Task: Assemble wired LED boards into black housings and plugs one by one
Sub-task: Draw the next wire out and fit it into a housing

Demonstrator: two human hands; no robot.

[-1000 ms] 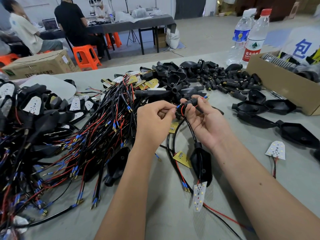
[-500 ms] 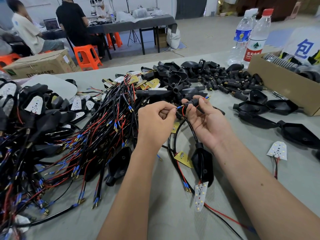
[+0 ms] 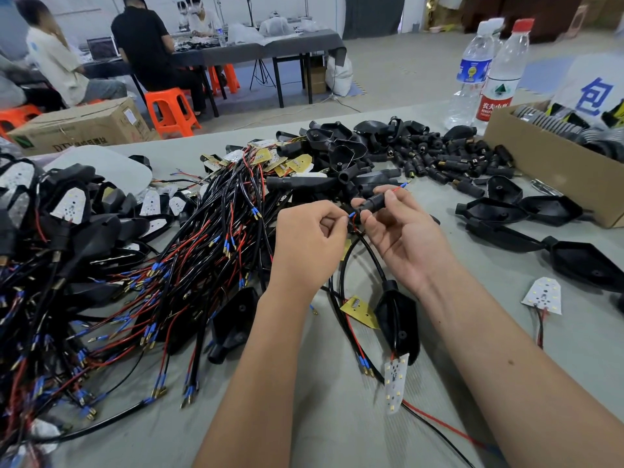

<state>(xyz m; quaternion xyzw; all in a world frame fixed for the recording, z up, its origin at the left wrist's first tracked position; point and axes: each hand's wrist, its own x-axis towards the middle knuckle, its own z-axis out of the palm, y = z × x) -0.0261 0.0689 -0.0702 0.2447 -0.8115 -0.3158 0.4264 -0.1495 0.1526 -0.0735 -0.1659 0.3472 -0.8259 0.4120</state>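
Note:
My right hand [image 3: 401,234] pinches a small black plug [image 3: 373,206] between thumb and fingers; a red wire tip with a blue sleeve sticks out of its far end. My left hand [image 3: 309,243] pinches the black cable [image 3: 371,253] just below the plug. That cable loops down through a black housing [image 3: 398,319] lying on the table, and a white LED board [image 3: 395,380] hangs out of the housing's near end. A yellow-backed board [image 3: 359,312] lies beside the housing.
A tangle of wired cables [image 3: 162,275] and finished housings fills the left. Loose plugs [image 3: 445,160] and empty housings [image 3: 526,211] lie behind and right. A cardboard box [image 3: 553,173], two water bottles [image 3: 496,72] and a spare LED board [image 3: 543,295] are to the right.
A red and blue wire tip now pokes out of the plug's far end. Both hands keep their grip, hardly shifting.

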